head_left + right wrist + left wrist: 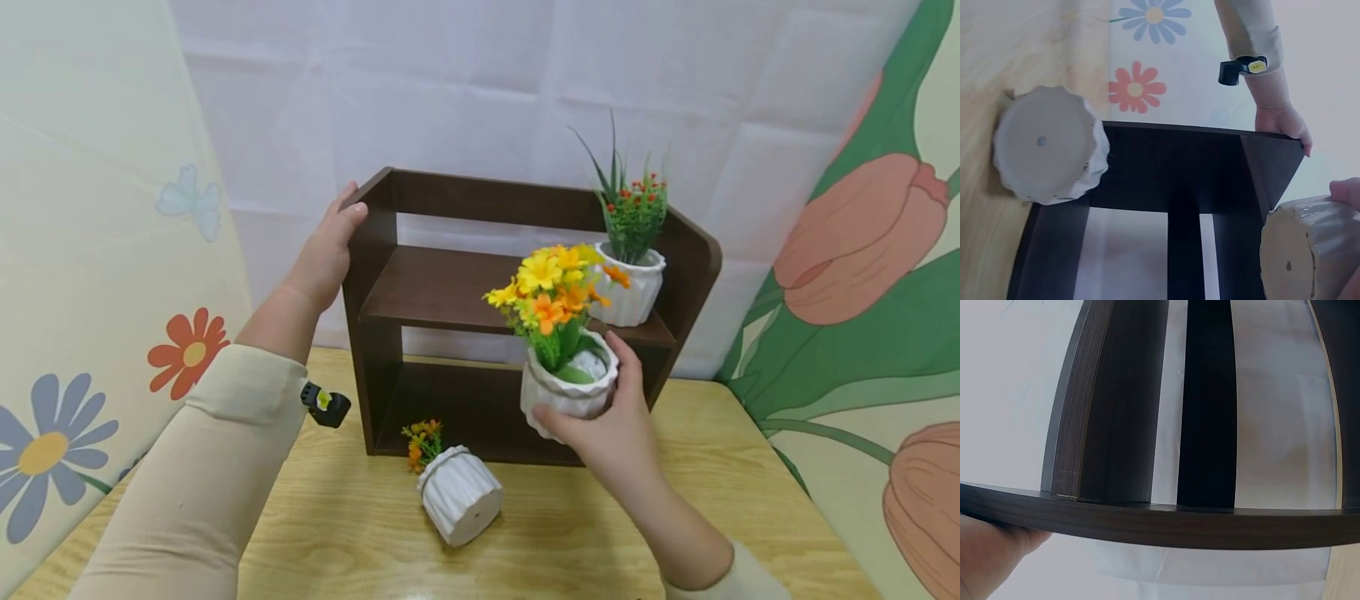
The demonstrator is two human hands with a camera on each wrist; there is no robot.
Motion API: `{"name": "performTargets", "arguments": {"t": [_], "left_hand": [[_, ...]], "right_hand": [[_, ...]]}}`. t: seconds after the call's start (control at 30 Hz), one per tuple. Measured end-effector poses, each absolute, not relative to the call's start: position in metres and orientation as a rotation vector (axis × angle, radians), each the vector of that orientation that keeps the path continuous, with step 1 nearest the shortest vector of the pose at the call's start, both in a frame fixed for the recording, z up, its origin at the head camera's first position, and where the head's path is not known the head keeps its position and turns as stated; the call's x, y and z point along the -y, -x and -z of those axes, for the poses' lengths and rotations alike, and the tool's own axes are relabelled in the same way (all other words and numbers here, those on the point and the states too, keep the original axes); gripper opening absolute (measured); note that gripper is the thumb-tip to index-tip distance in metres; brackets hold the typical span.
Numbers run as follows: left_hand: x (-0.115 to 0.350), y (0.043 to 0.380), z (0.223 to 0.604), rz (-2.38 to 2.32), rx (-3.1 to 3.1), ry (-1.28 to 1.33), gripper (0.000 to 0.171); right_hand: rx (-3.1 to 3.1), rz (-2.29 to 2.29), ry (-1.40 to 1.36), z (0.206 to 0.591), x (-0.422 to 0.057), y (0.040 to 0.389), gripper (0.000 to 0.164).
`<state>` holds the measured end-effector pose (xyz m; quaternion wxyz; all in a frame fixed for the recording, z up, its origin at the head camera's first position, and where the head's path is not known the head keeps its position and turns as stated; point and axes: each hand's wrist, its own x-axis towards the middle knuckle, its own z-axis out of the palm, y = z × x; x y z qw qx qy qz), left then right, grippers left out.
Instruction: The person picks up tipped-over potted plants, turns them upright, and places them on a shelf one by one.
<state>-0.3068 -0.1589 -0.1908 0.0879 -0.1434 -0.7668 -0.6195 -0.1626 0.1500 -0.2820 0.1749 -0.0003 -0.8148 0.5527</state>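
My right hand [611, 429] grips a white ribbed pot [1335, 244] of yellow and orange artificial flowers [551, 287], its thumb on the near side and fingers round the far side. The pot is held up in front of a dark brown two-tier shelf [450, 282], its base tilted toward the right wrist camera. My left hand [318, 258] holds the shelf's left side panel near the top; in the left wrist view part of the hand [997, 553] is hidden behind that panel. A second white pot [461, 496], with small orange flowers [423, 446], lies on its side before the shelf.
On the shelf's upper tier, at the right end, a white pot [637, 287] stands upright with grass and red-dotted greenery [633, 208]. The shelf stands on a light wooden table [352, 525]. Behind hangs a white cloth [480, 92], with flower-printed panels [847, 392] at the sides.
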Motion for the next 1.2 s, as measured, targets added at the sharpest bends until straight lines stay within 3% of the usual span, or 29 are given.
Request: {"name": "performTargets", "arguments": {"t": [1.2], "left_hand": [[0.16,0.309,0.191,1.841,2.29,0.405,0.063]], "right_hand": [[2.197,-1.488,-0.107,0.234,-0.129,0.22,0.11]]}}
